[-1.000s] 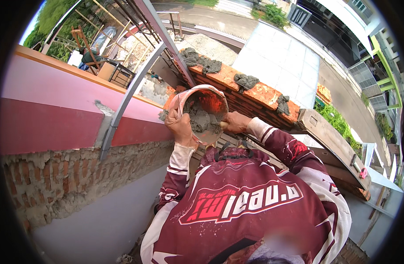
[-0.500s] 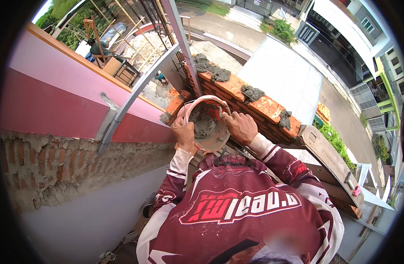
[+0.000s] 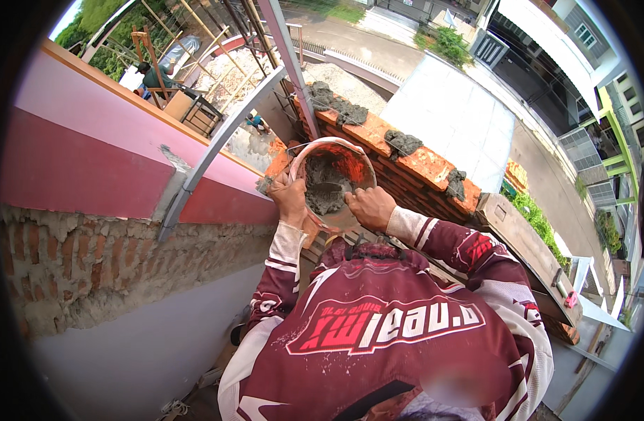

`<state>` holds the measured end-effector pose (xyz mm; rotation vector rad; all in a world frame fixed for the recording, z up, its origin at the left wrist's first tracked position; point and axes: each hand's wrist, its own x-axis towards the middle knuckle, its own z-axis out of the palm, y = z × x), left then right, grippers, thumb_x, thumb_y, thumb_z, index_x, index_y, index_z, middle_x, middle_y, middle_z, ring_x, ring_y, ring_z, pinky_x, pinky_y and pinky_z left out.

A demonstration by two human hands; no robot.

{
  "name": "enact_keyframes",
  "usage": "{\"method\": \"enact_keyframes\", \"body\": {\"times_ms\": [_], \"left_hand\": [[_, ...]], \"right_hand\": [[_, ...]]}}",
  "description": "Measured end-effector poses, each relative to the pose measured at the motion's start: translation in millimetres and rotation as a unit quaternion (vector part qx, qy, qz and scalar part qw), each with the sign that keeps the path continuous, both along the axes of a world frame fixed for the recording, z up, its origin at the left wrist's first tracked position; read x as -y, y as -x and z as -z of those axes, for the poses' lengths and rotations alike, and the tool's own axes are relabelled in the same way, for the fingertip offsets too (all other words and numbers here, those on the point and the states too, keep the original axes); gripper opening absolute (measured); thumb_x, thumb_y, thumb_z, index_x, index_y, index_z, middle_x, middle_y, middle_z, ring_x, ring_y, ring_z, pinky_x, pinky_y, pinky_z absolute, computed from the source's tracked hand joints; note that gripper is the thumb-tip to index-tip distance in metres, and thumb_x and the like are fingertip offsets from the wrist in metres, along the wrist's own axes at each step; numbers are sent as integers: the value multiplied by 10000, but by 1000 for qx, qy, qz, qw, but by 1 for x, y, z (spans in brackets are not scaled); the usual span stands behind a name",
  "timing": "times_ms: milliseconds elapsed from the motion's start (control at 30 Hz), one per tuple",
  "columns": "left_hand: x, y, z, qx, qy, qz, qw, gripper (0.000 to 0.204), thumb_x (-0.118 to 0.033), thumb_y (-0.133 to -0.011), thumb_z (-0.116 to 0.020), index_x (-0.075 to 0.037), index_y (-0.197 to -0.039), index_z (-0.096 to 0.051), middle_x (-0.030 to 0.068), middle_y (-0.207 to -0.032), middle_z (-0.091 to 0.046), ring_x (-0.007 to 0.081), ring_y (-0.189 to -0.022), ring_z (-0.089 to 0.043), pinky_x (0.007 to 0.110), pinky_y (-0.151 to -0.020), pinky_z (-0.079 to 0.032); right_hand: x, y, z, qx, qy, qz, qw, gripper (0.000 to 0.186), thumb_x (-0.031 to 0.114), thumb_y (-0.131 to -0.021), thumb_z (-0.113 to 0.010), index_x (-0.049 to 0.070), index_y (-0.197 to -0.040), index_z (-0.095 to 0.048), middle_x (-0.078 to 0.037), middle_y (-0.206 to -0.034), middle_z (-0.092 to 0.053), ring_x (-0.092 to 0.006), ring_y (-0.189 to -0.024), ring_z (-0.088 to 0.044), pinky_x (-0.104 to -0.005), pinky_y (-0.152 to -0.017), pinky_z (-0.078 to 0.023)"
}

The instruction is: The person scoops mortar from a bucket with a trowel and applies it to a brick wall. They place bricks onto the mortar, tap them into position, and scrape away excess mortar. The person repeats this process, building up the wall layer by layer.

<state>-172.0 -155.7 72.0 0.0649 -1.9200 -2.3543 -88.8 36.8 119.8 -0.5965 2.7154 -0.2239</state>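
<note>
My left hand (image 3: 290, 200) grips the rim of a pale red bucket (image 3: 315, 144), held tilted so its inside shows grey mortar (image 3: 325, 172). My right hand (image 3: 369, 207) is closed on a trowel, whose blade (image 3: 330, 188) is down in the mortar. Just beyond the bucket runs a low brick wall (image 3: 434, 172) topped with separate dollops of wet mortar (image 3: 404, 144). A grey metal post (image 3: 283, 49) stands at the wall's left end.
A pink wall (image 3: 104, 140) with exposed brickwork (image 3: 83, 249) borders the left, beside a curved grey bar (image 3: 216, 147). A wooden board (image 3: 518, 252) lies at right. Two other people (image 3: 155, 78) are below at upper left. A street runs beyond.
The bucket dipped and has since risen, tilting more toward me. My right hand has moved with the trowel from the bucket's right side, up, then back down into the mortar.
</note>
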Motion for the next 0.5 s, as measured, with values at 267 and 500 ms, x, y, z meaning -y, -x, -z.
{"method": "enact_keyframes", "body": {"times_ms": [267, 500], "left_hand": [[-4, 2, -1, -27, 66, 42, 997, 258, 112, -650, -549, -87, -597, -394, -58, -619, -449, 41, -539, -364, 238, -469, -284], [30, 8, -12, 4, -13, 57, 998, 362, 119, -613, -551, -131, -599, -289, -66, -609, -343, 49, -562, -304, 236, -500, -269]], "right_hand": [[-33, 19, 40, -18, 16, 125, 992, 275, 206, -937, -518, -24, -951, -668, -186, -817, -701, -284, -718, -709, -406, -586, -548], [-12, -14, 57, 279, 417, 237, 832, 327, 306, -961, -557, 5, -947, -684, -88, -715, -632, -184, -621, -599, -343, -590, -479]]}}
